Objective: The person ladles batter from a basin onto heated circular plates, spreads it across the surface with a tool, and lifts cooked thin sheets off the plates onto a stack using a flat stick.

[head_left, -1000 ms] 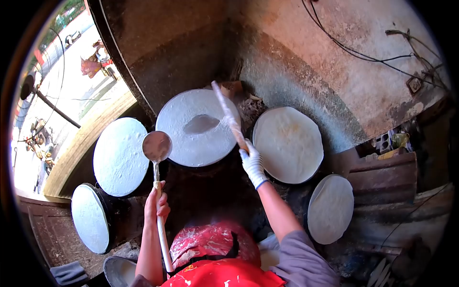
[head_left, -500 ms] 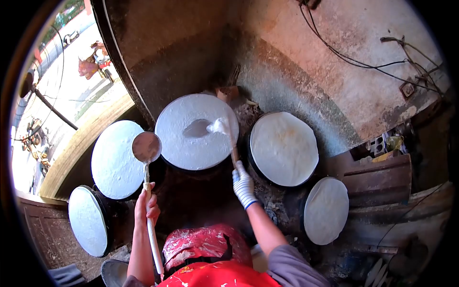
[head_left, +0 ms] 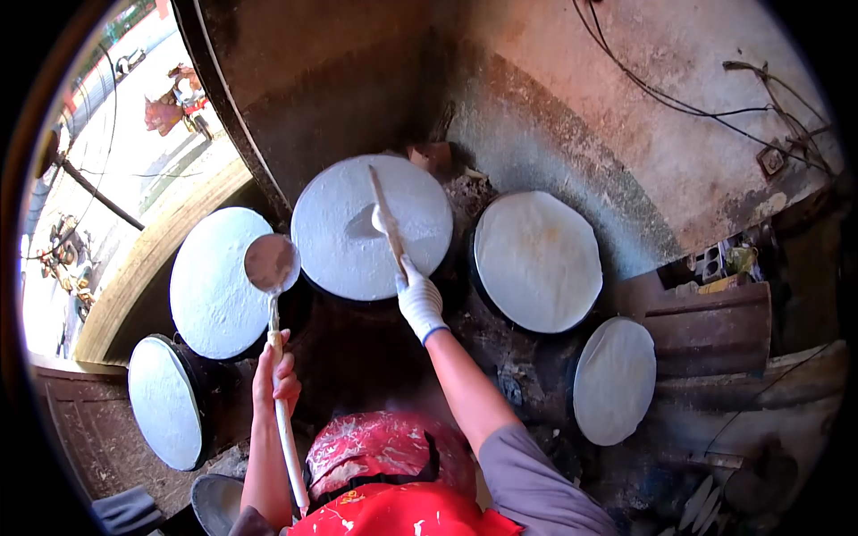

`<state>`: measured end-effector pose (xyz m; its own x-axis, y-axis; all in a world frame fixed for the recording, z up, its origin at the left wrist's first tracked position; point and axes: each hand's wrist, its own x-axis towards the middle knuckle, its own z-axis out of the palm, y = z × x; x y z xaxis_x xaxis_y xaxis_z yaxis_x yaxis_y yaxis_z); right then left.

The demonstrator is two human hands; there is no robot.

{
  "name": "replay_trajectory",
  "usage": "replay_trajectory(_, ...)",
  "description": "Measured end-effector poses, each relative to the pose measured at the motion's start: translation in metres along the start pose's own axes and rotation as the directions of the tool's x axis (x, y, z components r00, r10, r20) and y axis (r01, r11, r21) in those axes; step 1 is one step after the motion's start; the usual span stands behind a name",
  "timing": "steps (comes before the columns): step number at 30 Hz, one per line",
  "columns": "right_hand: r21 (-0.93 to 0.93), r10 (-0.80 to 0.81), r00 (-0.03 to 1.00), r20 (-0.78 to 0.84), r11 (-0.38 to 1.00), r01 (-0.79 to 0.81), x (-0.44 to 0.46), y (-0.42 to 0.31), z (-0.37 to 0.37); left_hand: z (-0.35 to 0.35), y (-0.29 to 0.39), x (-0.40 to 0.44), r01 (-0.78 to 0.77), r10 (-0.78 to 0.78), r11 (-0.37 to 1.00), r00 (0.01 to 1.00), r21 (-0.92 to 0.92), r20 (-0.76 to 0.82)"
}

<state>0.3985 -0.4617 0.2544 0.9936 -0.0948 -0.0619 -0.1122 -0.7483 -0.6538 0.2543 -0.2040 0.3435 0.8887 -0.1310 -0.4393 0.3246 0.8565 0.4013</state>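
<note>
My bare left hand [head_left: 276, 380] is wrapped round the long pale handle of a ladle [head_left: 272, 263]. The ladle's round bowl hangs beside the left white disc [head_left: 214, 295], overlapping its edge in view. My right hand [head_left: 419, 304], in a striped white glove, is closed on the lower end of a wooden stick [head_left: 388, 214]. That stick reaches over the large central white disc [head_left: 331, 259]. A small white rounded lump [head_left: 379, 220] shows at mid-stick, by a grey patch [head_left: 360, 225] on the disc; whether it touches the surface I cannot tell.
More white-topped round drums stand at the right [head_left: 538, 268], far right [head_left: 615, 384] and far left [head_left: 164, 406]. A stained wall [head_left: 572, 116] with hanging cables rises behind. A metal basin [head_left: 217, 500] sits low at left. Outside, a street [head_left: 134, 107] with motorbikes shows.
My right hand has moved left and up with the stick, which now lies across the central disc instead of at its right edge. The left hand and ladle stay almost still.
</note>
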Motion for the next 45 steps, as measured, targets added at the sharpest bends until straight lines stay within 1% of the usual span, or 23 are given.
replay_trajectory(2,-0.086,-0.11,0.994,0.012,0.99,0.111,-0.004,-0.003,-0.003,0.006,0.002,0.0,0.003,-0.002,0.999,1.0,0.05,-0.01)
replay_trajectory(3,0.04,-0.122,0.991,-0.05,0.991,0.124,-0.009,0.013,-0.003,0.009,0.003,-0.001,-0.005,0.006,0.995,1.0,0.103,-0.013)
replay_trajectory(5,0.139,-0.2,0.894,-0.4,0.951,0.275,-0.024,0.056,-0.008,0.01,0.004,-0.005,-0.011,0.013,0.995,1.0,0.095,-0.02)
replay_trajectory(7,0.084,0.112,0.97,-0.217,0.992,-0.096,-0.062,0.083,-0.007,0.007,0.004,-0.011,-0.023,0.027,0.995,0.999,0.101,-0.04)
replay_trajectory(8,0.121,0.15,0.977,-0.152,0.984,-0.132,-0.08,0.067,-0.009,0.004,0.005,-0.011,-0.029,0.033,0.994,0.999,0.101,-0.042)
replay_trajectory(11,0.126,-0.023,0.992,-0.121,0.991,0.038,-0.103,0.042,0.015,-0.003,0.003,-0.012,-0.004,0.008,0.997,0.998,0.081,-0.055)
replay_trajectory(12,0.288,-0.014,0.998,-0.067,0.957,0.033,-0.101,0.048,0.023,-0.003,0.003,-0.012,-0.006,0.009,0.998,0.999,0.069,-0.051)
replay_trajectory(13,0.396,0.095,0.995,0.028,0.913,-0.098,-0.091,0.056,0.022,-0.002,0.002,-0.012,-0.01,0.013,0.998,0.999,0.056,-0.048)
replay_trajectory(15,0.276,0.05,0.963,-0.265,0.961,0.026,-0.069,0.059,0.0,0.001,0.001,-0.015,-0.013,0.017,0.998,0.998,0.066,-0.059)
replay_trajectory(16,0.169,0.102,0.985,-0.14,0.982,-0.078,-0.057,0.053,-0.011,-0.001,0.001,-0.015,-0.013,0.016,0.998,0.998,0.064,-0.053)
replay_trajectory(17,0.178,0.017,0.984,-0.175,0.984,0.015,-0.047,0.047,-0.01,-0.001,0.001,-0.014,-0.014,0.016,0.998,0.999,0.062,-0.045)
replay_trajectory(24,0.021,-0.188,0.981,0.041,0.982,0.187,-0.039,0.004,0.015,0.0,0.0,-0.017,-0.03,0.033,0.996,0.999,0.081,-0.041)
replay_trajectory(27,0.183,-0.146,0.961,-0.233,0.964,0.191,-0.053,0.042,0.0,0.0,0.0,-0.018,-0.038,0.04,0.998,0.998,0.053,-0.054)
replay_trajectory(29,0.171,-0.003,0.981,-0.192,0.985,0.036,-0.081,0.054,-0.005,-0.003,0.0,-0.016,-0.03,0.032,0.998,0.999,0.051,-0.042)
replay_trajectory(30,0.185,0.061,0.997,-0.043,0.981,-0.052,-0.092,0.05,-0.002,-0.002,0.0,-0.013,-0.033,0.035,0.998,0.998,0.051,-0.042)
replay_trajectory(31,0.077,-0.041,0.997,-0.068,0.996,0.046,-0.096,0.046,0.012,-0.001,0.0,-0.009,-0.01,0.014,0.998,0.998,0.062,-0.062)
replay_trajectory(33,0.231,-0.147,0.982,-0.116,0.958,0.171,-0.084,0.044,0.029,-0.006,0.0,-0.001,0.026,-0.022,0.998,0.997,0.053,-0.073)
replay_trajectory(34,0.338,-0.098,0.995,-0.03,0.936,0.103,-0.07,0.037,0.009,-0.001,0.001,0.002,0.031,-0.025,0.996,0.997,0.084,-0.074)
replay_trajectory(35,0.308,-0.171,0.964,-0.204,0.923,0.229,-0.045,0.049,0.008,0.004,0.002,0.007,0.038,-0.029,0.993,0.996,0.112,-0.079)
replay_trajectory(36,0.313,-0.047,0.996,-0.082,0.947,0.071,-0.023,0.055,-0.011,0.007,0.003,0.014,0.037,-0.027,0.989,0.997,0.143,-0.071)
replay_trajectory(39,0.38,-0.222,0.974,0.039,0.905,0.191,0.037,0.091,-0.015,0.015,0.01,0.046,0.065,-0.042,0.964,0.995,0.256,-0.094)
replay_trajectory(42,0.399,-0.291,0.86,0.419,0.91,0.114,0.046,0.086,-0.043,0.018,0.019,0.086,0.065,-0.026,0.928,0.994,0.367,-0.11)
replay_trajectory(45,0.497,-0.266,0.798,0.54,0.866,-0.048,0.029,0.094,-0.082,0.022,0.024,0.121,0.1,-0.008,0.858,0.984,0.504,-0.18)
